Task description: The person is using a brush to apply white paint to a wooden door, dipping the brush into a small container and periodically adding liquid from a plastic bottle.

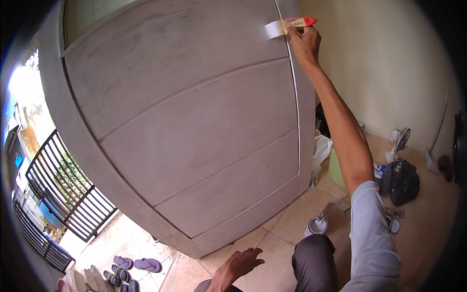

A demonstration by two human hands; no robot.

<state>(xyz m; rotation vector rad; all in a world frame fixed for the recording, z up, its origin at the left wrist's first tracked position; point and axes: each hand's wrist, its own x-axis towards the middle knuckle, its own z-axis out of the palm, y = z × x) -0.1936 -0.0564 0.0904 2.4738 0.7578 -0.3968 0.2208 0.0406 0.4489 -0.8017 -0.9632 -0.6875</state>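
Observation:
My right hand (305, 42) grips a flat paintbrush (299, 23) by its red-tipped wooden handle, at the upper right of a grey panelled door (204, 120). White paint coats the bristles, which lie against or just in front of the door face near its right-hand groove. A white line runs down that groove and along part of the bottom one. Low in the view, my left hand (243, 262) hangs over my leg, fingers apart, holding nothing. On the floor before my knee stands an open can of white paint (317, 225) with a putty knife (325, 211) leaning in it.
Right of the door are a white plastic bag (321, 151), a pale green bucket (335, 169), a black plastic bag (400, 182) and a small white fan (397, 144). Purple flip-flops (147, 265) and other sandals lie at lower left. Beyond the door's left edge is a black metal gate (69, 186).

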